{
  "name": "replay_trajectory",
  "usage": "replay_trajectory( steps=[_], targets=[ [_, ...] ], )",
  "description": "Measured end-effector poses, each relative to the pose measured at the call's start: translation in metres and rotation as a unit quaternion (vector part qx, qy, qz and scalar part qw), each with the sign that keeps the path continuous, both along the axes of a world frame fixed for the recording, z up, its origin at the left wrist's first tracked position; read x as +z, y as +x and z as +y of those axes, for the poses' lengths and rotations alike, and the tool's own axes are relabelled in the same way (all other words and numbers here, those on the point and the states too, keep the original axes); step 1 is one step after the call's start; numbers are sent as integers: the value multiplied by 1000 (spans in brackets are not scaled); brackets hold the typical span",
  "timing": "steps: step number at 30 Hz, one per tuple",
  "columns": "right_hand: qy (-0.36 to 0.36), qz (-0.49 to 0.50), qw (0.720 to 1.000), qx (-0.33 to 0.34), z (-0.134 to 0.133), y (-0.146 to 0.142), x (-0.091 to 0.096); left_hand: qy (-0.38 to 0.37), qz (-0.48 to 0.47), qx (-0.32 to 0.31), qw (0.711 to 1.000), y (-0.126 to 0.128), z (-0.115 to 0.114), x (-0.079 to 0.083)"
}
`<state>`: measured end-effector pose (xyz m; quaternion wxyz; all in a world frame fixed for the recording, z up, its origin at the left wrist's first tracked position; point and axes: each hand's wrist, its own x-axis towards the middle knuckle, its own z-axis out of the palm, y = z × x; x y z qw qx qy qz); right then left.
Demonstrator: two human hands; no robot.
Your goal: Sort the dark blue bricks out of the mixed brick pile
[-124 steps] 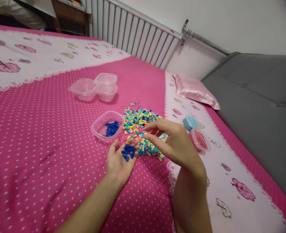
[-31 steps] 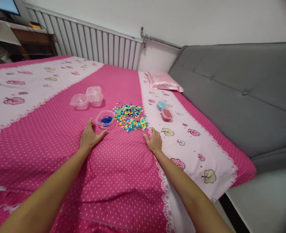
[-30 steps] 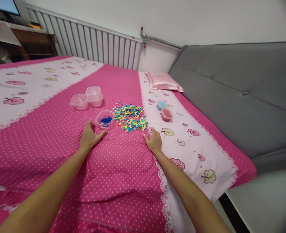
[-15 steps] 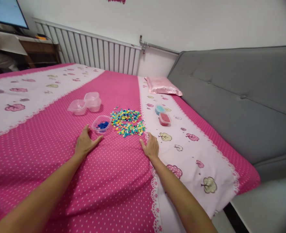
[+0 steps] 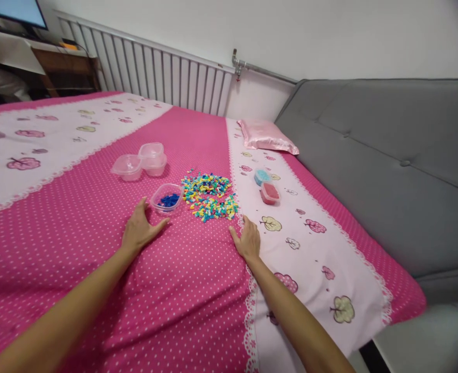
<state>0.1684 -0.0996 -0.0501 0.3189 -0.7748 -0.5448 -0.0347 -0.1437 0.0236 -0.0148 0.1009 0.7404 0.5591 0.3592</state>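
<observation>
My left hand (image 5: 141, 228) rests on the pink dotted bedspread (image 5: 182, 290), thumb spread away from the fingers, holding nothing. Just beyond it stands a clear plastic container (image 5: 155, 203) with small dark blue pieces (image 5: 170, 200) inside. My right hand (image 5: 247, 238) lies by the lace seam with its thumb apart, also holding nothing. Ahead of it and to its left is a loose spread of small multicoloured pieces (image 5: 209, 194), mostly yellow, teal, blue and white. Both hands are apart from the container and the pieces, as far as I can see.
Clear empty-looking containers (image 5: 151, 158) stand at the back left, some stacked. To the right sit a container of light blue pieces (image 5: 262, 176) and one of red pieces (image 5: 270, 192). A pink pillow (image 5: 268, 136), a grey headboard (image 5: 376, 166) and a radiator (image 5: 155, 65) lie beyond.
The camera view has shifted slightly, so everything sits a little further right in the picture. Both hands keep the same open pose on the bedspread.
</observation>
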Motion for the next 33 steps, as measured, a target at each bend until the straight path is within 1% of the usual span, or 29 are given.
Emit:
replay_trajectory(
  steps=[3,6,8,11,14,16,18,20,22,24,25,26,27,28,29,31,33],
  targets=[
    [-5,85,996,-7,4,2,4,3,-15,-8,1000,6,3,3],
    [7,194,981,-28,22,5,13,-3,-18,12,1000,29,6,9],
    [14,234,972,-27,46,8,20,-4,-32,41,999,49,9,12],
    [12,261,965,-23,93,16,26,-19,-53,120,991,74,18,13],
    [-3,273,962,-7,137,27,25,-20,-71,168,983,80,33,11],
    [-13,272,962,10,153,34,21,-2,-82,184,980,75,45,9],
    [-13,263,964,42,156,38,15,17,-88,195,977,67,55,7],
    [-6,245,965,96,148,38,11,29,-88,200,975,62,57,8],
    [-11,228,961,154,135,35,10,53,-78,205,974,64,49,9],
    [-26,214,956,197,122,29,12,99,-71,221,968,73,31,9],
    [-31,197,958,205,118,25,14,123,-65,211,968,80,21,8],
    [-35,176,960,213,114,21,16,132,-51,168,976,87,11,5],
    [-37,157,961,226,112,17,17,117,-29,95,988,96,2,1],
    [-38,141,958,245,110,13,19,76,-1,20,997,104,-4,-4],
    [-39,128,954,268,109,10,20,28,28,-23,999,111,-8,-9],
    [-44,111,943,309,109,4,21,-29,76,-61,995,121,-7,-21],
    [-48,106,938,327,109,1,19,-52,108,-84,989,126,2,-29]
  ],
)
